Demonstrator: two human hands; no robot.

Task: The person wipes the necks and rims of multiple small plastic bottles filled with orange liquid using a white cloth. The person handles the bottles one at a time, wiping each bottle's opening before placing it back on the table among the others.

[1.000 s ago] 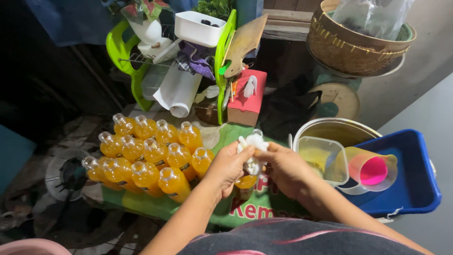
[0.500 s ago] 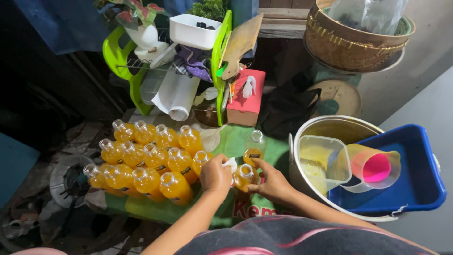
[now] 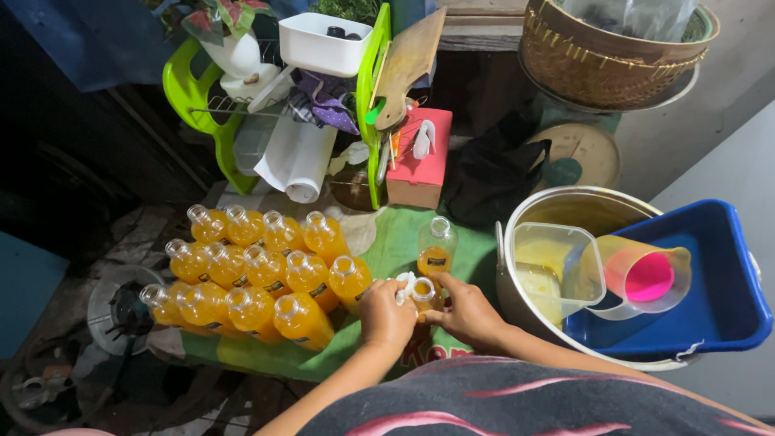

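At 9 o'clock stand the filled orange bottles (image 3: pixel 250 274), approx. a dozen, w/o caps. In centre the left hand (image 3: pixel 386 315) is closed on a small white cap (image 3: pixel 401 288), touching the open bottle (image 3: pixel 423 292) which the right hand (image 3: pixel 470 311) grips around. Step in hand seems capping; next move needs cap set straight on neck, then twist. At 3 o'clock, a blue tub (image 3: pixel 726 299).

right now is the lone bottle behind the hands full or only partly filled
Partly filled. The lone bottle stands upright on the green cloth with orange liquid only in its lower part, clear above. Whether it is capped, cannot tell.
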